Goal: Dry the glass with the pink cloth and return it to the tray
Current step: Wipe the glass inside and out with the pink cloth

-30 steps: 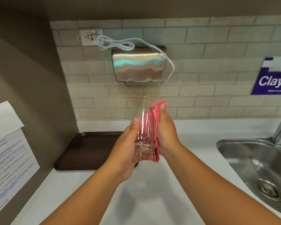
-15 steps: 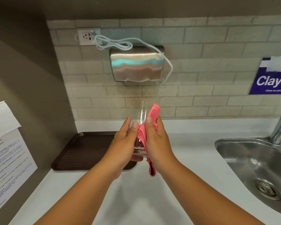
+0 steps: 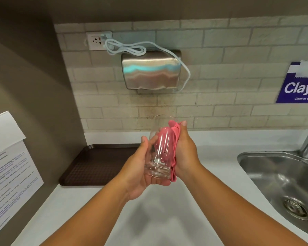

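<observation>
There is a single view, from a wide-angle camera worn on the person's head. It looks forward and down over the bench (image 3: 167, 219) toward the tiled wall (image 3: 238, 41), which fills the upper half of the frame. Both forearms rise from the bottom edge, close to the lens. Straight lines bow near the frame's edges.

The glass (image 3: 159, 148) is clear and glossy, the pink cloth (image 3: 174, 139) soft and matt. A dark tray (image 3: 96, 166) shows a rough, gridded plastic face — the sink (image 3: 283, 178) and wall dryer (image 3: 151, 72) are brushed, shiny metal — on a smooth white counter (image 3: 158, 219).
</observation>
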`<state>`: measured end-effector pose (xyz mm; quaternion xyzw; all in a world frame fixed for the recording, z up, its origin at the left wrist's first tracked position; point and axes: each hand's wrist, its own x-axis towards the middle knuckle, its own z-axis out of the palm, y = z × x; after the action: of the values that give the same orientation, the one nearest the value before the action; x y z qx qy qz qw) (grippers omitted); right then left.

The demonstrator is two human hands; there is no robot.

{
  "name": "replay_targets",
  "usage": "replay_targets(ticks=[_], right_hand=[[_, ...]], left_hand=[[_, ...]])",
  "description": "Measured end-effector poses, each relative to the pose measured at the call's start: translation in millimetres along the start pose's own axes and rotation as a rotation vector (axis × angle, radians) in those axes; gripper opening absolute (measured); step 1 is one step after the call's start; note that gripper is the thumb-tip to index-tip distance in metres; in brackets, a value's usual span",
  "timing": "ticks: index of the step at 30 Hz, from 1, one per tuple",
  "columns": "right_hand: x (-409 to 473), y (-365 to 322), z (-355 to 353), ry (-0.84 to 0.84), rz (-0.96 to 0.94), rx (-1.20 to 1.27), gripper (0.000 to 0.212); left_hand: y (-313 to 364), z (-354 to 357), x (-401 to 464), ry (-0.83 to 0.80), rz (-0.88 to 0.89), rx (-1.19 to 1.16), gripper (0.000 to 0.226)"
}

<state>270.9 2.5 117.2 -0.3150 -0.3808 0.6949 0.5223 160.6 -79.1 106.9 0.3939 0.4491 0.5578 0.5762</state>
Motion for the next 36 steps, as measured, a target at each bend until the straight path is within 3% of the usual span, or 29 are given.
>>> replay_targets(ticks=[3,8,11,13,15,18,20,23,26,28,30,32,34,36], right_hand=[[-6.6,10.7,0.8,-0.149,-0.021,-0.022,0.055],[-4.7,6.4,-4.9,-0.134,-0.042,-0.005,0.072],[-2.6,3.8,-3.5,-0.098,-0.168,-0.134,0.065],[-0.3,4.6,-2.7,-0.071,-0.296,-0.265,0.056],[0.9,1.7,-2.4,-0.079,-0.296,-0.305,0.053],[8.2,-9.3,-5.1,-0.117,-0.136,-0.213,0.061],[13.0,-17.0,-6.4,-0.178,-0.033,-0.075,0.070],[20.1,-26.0,-4.3,-0.269,0.028,0.079,0.070],[24.6,-23.7,-2.2,-0.206,0.016,0.079,0.058],[22.7,-20.1,-0.6,-0.093,-0.065,-0.089,0.061],[19.4,-16.6,-0.2,-0.050,-0.136,-0.182,0.067],[18.0,-13.3,-1.2,-0.083,-0.118,-0.126,0.068],[16.7,-6.8,-1.6,-0.164,0.001,-0.019,0.076],[15.3,2.5,-2.3,-0.234,0.115,0.052,0.098]], left_hand=[[4.5,-2.8,3.2,0.053,-0.047,-0.046,0.060],[2.2,-0.4,5.3,0.232,-0.085,0.110,0.066],[-6.9,8.6,0.8,0.353,0.080,0.381,0.069],[-15.1,13.6,-0.5,0.348,0.185,0.586,0.084],[-20.6,14.5,-0.8,0.320,0.256,0.660,0.084],[-17.2,8.1,-4.8,0.190,0.315,0.524,0.062],[-13.3,3.8,-8.3,0.006,0.276,0.267,0.047],[-11.3,3.7,-10.5,-0.114,0.172,-0.031,0.058],[-8.8,10.8,-6.8,0.070,0.173,0.018,0.061],[-12.4,13.3,-3.1,0.243,0.194,0.227,0.080],[-20.0,12.0,0.2,0.318,0.246,0.458,0.093],[-22.6,8.9,0.5,0.281,0.279,0.508,0.091],[-14.1,4.7,1.0,0.164,0.231,0.324,0.074],[-6.6,-0.5,2.4,0.038,0.112,0.162,0.074]])
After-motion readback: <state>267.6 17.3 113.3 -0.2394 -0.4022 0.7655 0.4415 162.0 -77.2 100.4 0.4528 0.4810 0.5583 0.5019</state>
